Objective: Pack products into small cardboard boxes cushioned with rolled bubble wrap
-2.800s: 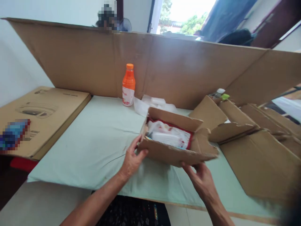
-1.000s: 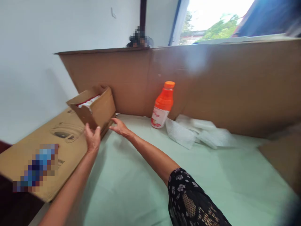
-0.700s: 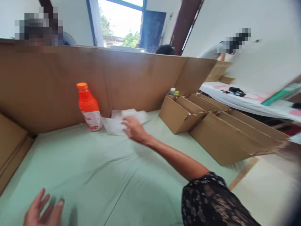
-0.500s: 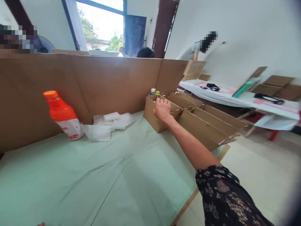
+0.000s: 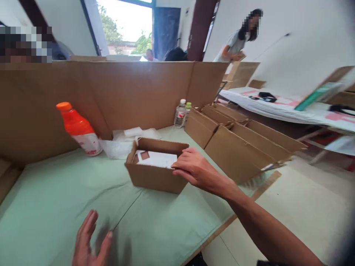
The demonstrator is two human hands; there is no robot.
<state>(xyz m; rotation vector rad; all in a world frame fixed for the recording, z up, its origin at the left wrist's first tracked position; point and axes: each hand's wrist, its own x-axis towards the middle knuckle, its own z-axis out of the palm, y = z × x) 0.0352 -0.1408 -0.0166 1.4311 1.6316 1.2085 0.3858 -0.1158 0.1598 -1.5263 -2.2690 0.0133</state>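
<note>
An open-topped cardboard box (image 5: 155,179) stands in the middle of the green-covered table (image 5: 55,192). Inside it lies a white item (image 5: 159,159) with a brown square on it; its kind I cannot make out. My right hand (image 5: 190,166) grips the box's right end, fingers over the rim. Nearer to me, my left hand (image 5: 91,240) is raised over the table with fingers apart and nothing in it. It is separate from the box.
An orange bottle (image 5: 80,129) leans by clear plastic packaging (image 5: 118,147) at left. Two small bottles (image 5: 181,113) stand at the cardboard screen (image 5: 138,92). Several cardboard boxes (image 5: 233,151) line the right edge. A person (image 5: 235,46) stands behind another table (image 5: 283,105).
My right hand has brought the box away from the row, leftward and closer to me, uncovering the small bottles. My left hand has come up into view from the bottom edge.
</note>
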